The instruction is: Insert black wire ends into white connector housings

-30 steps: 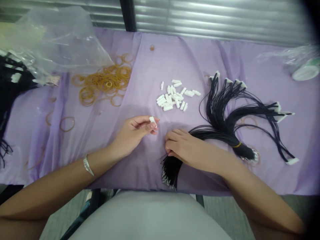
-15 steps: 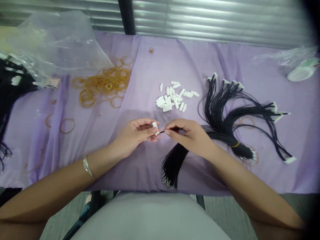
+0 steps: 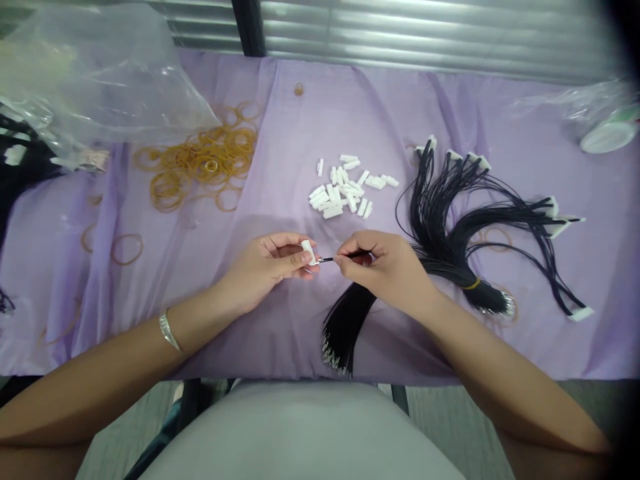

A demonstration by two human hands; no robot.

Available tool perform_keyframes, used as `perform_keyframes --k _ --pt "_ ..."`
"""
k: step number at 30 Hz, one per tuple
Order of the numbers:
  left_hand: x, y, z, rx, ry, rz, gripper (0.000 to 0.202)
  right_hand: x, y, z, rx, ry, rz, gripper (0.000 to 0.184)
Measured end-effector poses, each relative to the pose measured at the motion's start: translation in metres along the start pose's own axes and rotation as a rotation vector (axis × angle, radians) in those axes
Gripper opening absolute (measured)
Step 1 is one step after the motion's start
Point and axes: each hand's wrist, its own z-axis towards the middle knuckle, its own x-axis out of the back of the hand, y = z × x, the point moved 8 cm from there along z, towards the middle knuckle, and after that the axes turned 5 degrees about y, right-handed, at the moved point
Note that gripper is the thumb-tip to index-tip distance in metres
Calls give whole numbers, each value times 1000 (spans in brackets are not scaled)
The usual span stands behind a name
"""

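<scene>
Between the thumb and fingers of my left hand is a small white plastic connector housing, held tilted. My right hand pinches a thin black wire near its end. The wire's tip points left at the lower edge of the housing; whether it is inside or just touching, I cannot tell. Beneath my right hand lies a bundle of black wires with bare metal terminals at its near end. A loose pile of white connector housings sits just beyond my hands.
At right, a banded wire bundle spreads out, white housings on several ends. Yellow rubber bands are heaped at left beside a clear plastic bag. More black wires lie far left. A white round object stands far right.
My right hand has drawn slightly to the right, showing more wire between the hands. The left hand still holds the housing. The view has shifted a little.
</scene>
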Motion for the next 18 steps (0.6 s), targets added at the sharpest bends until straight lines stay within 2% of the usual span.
perform_keyframes --k 12,18 --pt "-1 3 -3 -8 16 123 22 3 -17 -5 147 31 -68 9" --pt "-2 3 -3 10 24 176 22 -1 -15 -7 116 12 -22 7"
